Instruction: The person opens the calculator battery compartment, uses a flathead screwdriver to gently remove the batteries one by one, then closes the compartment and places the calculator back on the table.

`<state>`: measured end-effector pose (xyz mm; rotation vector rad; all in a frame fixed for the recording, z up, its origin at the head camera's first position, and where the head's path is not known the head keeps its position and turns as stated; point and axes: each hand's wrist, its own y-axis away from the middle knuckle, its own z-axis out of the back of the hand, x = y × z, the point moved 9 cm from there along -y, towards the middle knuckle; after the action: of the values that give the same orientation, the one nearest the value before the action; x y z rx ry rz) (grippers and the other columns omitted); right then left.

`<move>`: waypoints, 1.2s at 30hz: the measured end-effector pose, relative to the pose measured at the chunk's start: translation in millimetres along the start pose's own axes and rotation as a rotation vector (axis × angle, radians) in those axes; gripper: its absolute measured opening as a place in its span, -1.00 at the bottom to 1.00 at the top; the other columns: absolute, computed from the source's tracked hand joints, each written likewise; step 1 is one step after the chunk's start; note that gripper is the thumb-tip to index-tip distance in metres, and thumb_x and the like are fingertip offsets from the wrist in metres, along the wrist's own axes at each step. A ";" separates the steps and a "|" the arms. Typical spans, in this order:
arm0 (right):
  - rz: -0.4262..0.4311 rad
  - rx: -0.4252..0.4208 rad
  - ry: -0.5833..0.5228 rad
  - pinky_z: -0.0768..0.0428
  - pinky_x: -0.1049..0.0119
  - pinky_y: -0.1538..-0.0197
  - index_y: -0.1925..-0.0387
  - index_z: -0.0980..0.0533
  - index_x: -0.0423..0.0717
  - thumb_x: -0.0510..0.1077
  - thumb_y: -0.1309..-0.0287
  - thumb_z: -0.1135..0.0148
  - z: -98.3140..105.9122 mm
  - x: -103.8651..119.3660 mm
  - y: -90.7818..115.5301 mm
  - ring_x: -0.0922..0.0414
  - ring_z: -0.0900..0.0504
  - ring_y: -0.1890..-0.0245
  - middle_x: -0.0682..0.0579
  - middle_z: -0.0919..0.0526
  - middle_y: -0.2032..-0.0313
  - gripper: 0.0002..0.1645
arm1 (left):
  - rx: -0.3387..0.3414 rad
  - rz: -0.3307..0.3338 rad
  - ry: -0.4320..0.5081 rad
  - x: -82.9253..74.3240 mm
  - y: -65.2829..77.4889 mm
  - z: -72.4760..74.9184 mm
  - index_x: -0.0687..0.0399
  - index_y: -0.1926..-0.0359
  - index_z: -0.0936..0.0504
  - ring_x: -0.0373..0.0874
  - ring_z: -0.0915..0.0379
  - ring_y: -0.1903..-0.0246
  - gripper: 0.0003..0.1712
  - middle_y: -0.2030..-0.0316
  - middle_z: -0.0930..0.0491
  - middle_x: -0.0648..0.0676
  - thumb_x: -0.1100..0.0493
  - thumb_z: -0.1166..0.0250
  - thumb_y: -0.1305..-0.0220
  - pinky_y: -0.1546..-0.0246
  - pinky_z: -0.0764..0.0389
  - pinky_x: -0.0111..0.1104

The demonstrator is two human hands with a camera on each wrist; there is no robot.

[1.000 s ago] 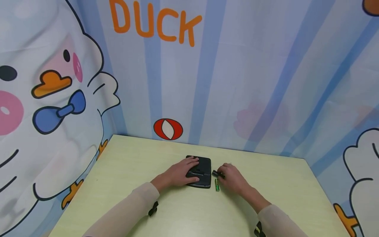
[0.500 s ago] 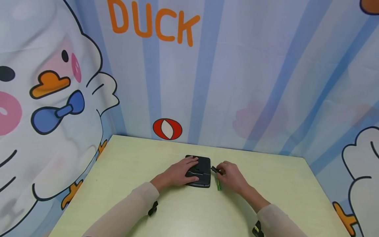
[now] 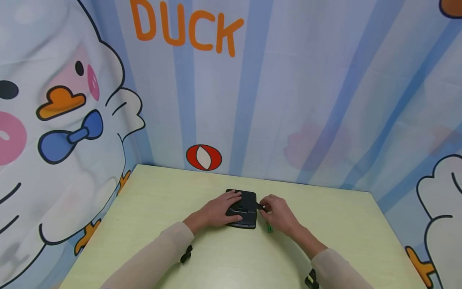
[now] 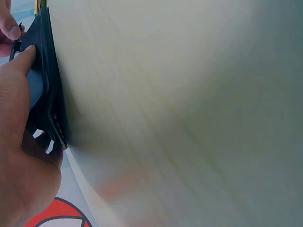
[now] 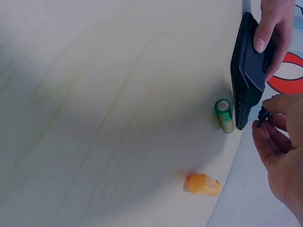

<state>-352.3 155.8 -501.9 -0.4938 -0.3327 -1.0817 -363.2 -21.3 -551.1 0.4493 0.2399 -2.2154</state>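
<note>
A flat black device, wedge-shaped from the side, lies on the table with a long recess in its upper face. My left hand holds its left part, the thumb and fingertips on top, with other fingers bent down at the left end in the left wrist view. With thumb and fingertips, my right hand pinches a small black piece like a battery cover, right at the device's right edge. A green battery lies beside the device, partly hidden by the right hand in the head view.
A small orange object shows near the battery in the right wrist view. The pale table meets a striped cloth backdrop with duck drawings behind and at both sides.
My right hand has moved slightly left, bringing the small black piece up to the device's edge. The battery has shifted right and is more covered. The left hand stays put.
</note>
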 end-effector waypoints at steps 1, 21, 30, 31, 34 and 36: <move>0.003 -0.001 0.001 -0.72 0.21 0.16 0.17 -0.72 -0.18 -0.32 -0.17 -0.54 -0.2 1.1 0.1 0.20 -0.68 0.29 0.04 -0.69 0.26 -0.81 | -0.001 -0.001 -0.002 0.2 -0.1 -0.4 0.01 -0.63 -0.29 0.00 0.04 -0.64 -0.10 -0.64 -0.15 -0.01 -0.34 -0.22 -0.49 -0.53 -0.27 -0.05; 0.041 0.004 0.036 -0.71 0.17 0.13 0.14 -0.72 -0.17 -0.26 -0.20 -0.55 -5.5 18.6 -2.2 0.16 -0.70 0.28 0.03 -0.71 0.22 -0.80 | -0.003 -0.001 -0.012 1.1 -1.3 -2.0 0.01 -0.64 -0.28 0.01 0.03 -0.64 -0.08 -0.64 -0.16 0.00 -0.35 -0.21 -0.48 -0.54 -0.26 -0.04; 0.071 0.017 0.008 -0.73 0.28 0.17 0.14 -0.71 -0.17 -0.28 -0.20 -0.54 -10.2 25.7 -4.3 0.18 -0.69 0.27 0.04 -0.69 0.22 -0.80 | -0.010 -0.005 -0.023 2.5 -1.4 -3.1 0.02 -0.63 -0.29 0.01 0.04 -0.64 -0.09 -0.64 -0.16 0.01 -0.35 -0.21 -0.49 -0.54 -0.26 -0.04; 0.078 0.015 0.006 -0.73 0.27 0.16 0.14 -0.71 -0.17 -0.28 -0.20 -0.54 -10.5 26.7 -4.5 0.18 -0.69 0.27 0.03 -0.69 0.22 -0.80 | -0.010 -0.005 -0.021 2.5 -1.4 -3.0 0.02 -0.64 -0.28 0.01 0.04 -0.64 -0.09 -0.64 -0.15 0.00 -0.35 -0.21 -0.49 -0.54 -0.25 -0.04; 0.098 0.013 0.008 -0.74 0.26 0.16 0.14 -0.71 -0.16 -0.28 -0.21 -0.53 -11.2 29.9 -5.3 0.19 -0.68 0.28 0.03 -0.68 0.21 -0.80 | -0.007 -0.004 -0.019 2.3 -1.1 -2.5 0.01 -0.64 -0.28 0.00 0.05 -0.64 -0.08 -0.64 -0.15 0.00 -0.35 -0.22 -0.48 -0.54 -0.25 -0.05; 0.107 0.009 0.015 -0.73 0.26 0.16 0.14 -0.71 -0.16 -0.27 -0.20 -0.54 -11.1 32.1 -6.3 0.19 -0.66 0.29 0.04 -0.68 0.22 -0.80 | -0.005 -0.002 -0.017 1.9 -0.9 -1.8 0.01 -0.64 -0.28 0.01 0.05 -0.64 -0.08 -0.64 -0.15 0.01 -0.35 -0.22 -0.48 -0.54 -0.25 -0.04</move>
<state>-343.7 123.2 -494.2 -0.4895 -0.2945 -0.9792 -364.6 -21.5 -553.5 0.4272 0.2370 -2.2188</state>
